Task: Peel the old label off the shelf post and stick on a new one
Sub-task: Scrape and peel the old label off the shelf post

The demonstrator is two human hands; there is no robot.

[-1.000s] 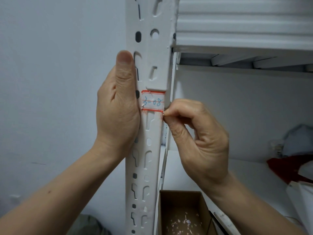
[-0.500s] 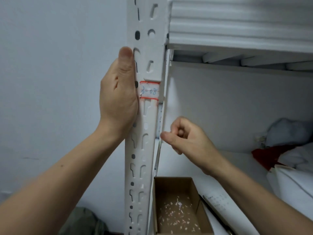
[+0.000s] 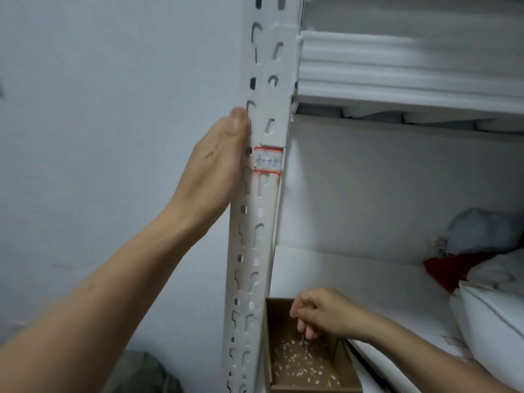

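Left hand (image 3: 217, 163) lies against the left side of the tall white perforated steel shelf post (image 3: 259, 222), with the thumb pointing straight up along the post's front edge. Its fingers are hidden behind the hand and the post, so it is not possible to tell whether they curl round the metal or lie flat on it. The right hand (image 3: 326, 314) is low to the right of the post with its fingers curled downward. The fingertips pinch a tiny pale scrap (image 3: 305, 341), which hangs just below them and is too small to make out further.

From the head camera, the old white paper label with red edge bands and blue handwriting (image 3: 268, 161) is still stuck on the post's front face. It sits just below the step where the upper post section overlaps, and just right of the left hand's palm.

An open brown cardboard box (image 3: 312, 388) stands right beside the lower post, directly under the right hand. Small white and pinkish paper flakes (image 3: 297, 361) are scattered over its floor. The box rests on a white shelf board (image 3: 354, 279) that runs rightward from the post. Far to the right of the post on that board lie a red cloth (image 3: 450, 269) and white padded bundles (image 3: 496, 321). High to the right of the post, stacked white foam sheets (image 3: 397, 66) fill the upper shelf. A plain pale wall (image 3: 85, 109) is to the left of the post.
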